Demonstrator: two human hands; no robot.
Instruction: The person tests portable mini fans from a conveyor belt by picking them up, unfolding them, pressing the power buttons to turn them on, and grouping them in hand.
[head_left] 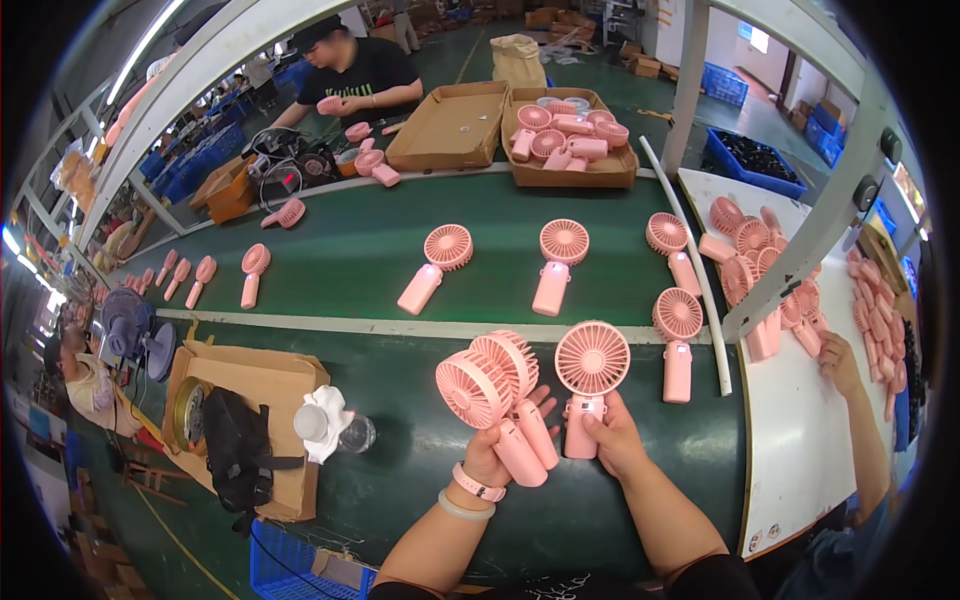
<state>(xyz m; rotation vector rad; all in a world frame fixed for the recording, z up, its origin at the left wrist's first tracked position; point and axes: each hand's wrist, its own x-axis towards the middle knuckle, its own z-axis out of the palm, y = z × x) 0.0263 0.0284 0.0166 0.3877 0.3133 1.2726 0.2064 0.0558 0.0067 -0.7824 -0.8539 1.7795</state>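
Observation:
Two pink handheld fans (522, 452) are held side by side by their handles in my left hand (487, 462), heads tilted to the left. My right hand (618, 440) grips the handle of another pink handheld fan (592, 362), upright and facing me, with a small light panel below its head. My left fingertips come close behind this fan's handle; whether they touch it I cannot tell. Just to the right, a pink fan (677, 340) lies on the green work surface. Beyond it, more fans (564, 255) lie spaced along the green belt (345, 240).
A white tube (690, 260) runs beside the white side table (800, 440), where fans are piled and another person's hand (840, 362) reaches in. A cardboard tray (575, 176) of fans stands across the belt. On my left are a bottle (356, 434) and a black bag (238, 450).

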